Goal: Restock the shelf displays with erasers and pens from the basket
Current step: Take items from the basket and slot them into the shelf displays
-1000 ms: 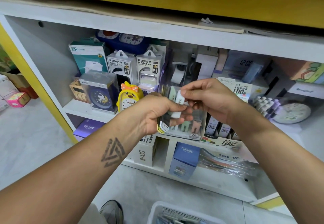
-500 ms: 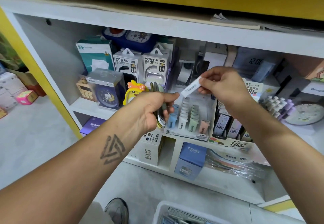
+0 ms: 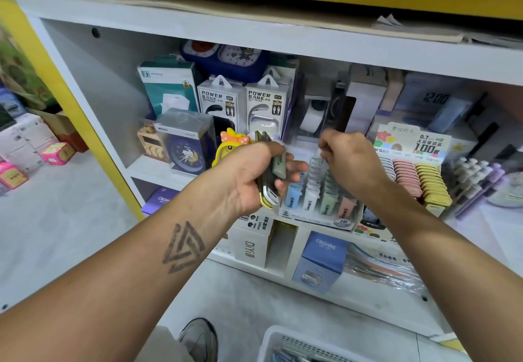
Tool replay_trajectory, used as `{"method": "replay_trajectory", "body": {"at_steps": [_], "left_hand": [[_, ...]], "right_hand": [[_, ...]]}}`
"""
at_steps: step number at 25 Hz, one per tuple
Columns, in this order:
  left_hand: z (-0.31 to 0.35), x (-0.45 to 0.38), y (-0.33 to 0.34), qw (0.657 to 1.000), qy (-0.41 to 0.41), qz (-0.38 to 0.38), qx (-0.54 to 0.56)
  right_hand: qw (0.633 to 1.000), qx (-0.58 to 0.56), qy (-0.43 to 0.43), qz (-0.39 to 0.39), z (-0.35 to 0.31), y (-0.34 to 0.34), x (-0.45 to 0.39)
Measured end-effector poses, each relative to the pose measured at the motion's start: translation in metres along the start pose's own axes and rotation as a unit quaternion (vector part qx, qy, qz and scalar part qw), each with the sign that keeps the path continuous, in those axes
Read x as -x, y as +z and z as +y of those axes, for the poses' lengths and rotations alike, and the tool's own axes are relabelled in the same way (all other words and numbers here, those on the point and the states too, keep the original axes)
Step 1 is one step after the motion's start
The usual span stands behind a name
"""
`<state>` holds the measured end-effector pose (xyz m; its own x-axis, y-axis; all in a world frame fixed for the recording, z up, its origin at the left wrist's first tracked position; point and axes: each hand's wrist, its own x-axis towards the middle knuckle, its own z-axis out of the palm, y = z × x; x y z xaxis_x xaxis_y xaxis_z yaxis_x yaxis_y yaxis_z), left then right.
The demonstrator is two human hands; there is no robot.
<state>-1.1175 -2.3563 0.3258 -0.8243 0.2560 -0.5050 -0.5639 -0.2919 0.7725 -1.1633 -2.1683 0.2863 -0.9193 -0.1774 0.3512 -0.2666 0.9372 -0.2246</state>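
Note:
My left hand (image 3: 256, 174) grips a bundle of slim packaged erasers (image 3: 270, 176), green and yellow, held upright in front of the shelf. My right hand (image 3: 349, 160) is curled over the back rows of the eraser display box (image 3: 317, 215), its fingertips pinching a white eraser (image 3: 318, 155) at the top of the white row. The box holds rows of blue, white, green and pink erasers. The white basket (image 3: 273, 339) shows at the bottom edge, on the floor.
To the right of the eraser box stand a refill display (image 3: 416, 180) and purple-capped pens (image 3: 475, 183). Power bank boxes (image 3: 243, 104), a boxed clock (image 3: 185, 143) and a yellow duck clock (image 3: 226, 149) sit to the left. My shoe (image 3: 199, 339) is below.
My right hand has carried the white eraser from my left hand's bundle, up and over, then down onto the white row of the display box. The left hand stays in place.

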Motion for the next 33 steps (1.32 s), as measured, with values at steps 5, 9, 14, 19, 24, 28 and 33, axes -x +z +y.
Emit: {"method": "replay_trajectory", "body": {"at_steps": [5,9,14,19,24,28,33], "left_hand": [[-0.004,-0.001,0.002,1.000,-0.001,0.015,-0.009],[-0.005,-0.003,0.001,0.999,0.006,0.035,-0.014],[-0.006,-0.001,0.001,0.999,0.008,0.042,-0.010],[-0.006,0.000,0.000,0.999,0.001,0.048,-0.011],[-0.007,-0.001,0.007,0.999,-0.003,0.025,-0.042],[-0.012,0.000,0.019,0.996,0.018,0.023,-0.082],[-0.013,0.004,0.032,0.996,-0.007,-0.012,-0.085]], "right_hand": [[0.999,0.049,0.010,-0.005,-0.004,-0.003,-0.001],[1.000,0.019,-0.007,-0.009,-0.005,-0.003,-0.001],[0.998,0.052,-0.018,-0.007,-0.004,0.001,-0.002],[0.992,0.096,-0.025,-0.080,-0.007,0.002,-0.003],[0.964,-0.243,0.089,-0.058,-0.015,-0.019,-0.003],[0.840,-0.500,0.147,-0.153,-0.021,-0.044,0.008],[0.802,-0.558,0.180,-0.117,-0.002,-0.064,0.017]]}}
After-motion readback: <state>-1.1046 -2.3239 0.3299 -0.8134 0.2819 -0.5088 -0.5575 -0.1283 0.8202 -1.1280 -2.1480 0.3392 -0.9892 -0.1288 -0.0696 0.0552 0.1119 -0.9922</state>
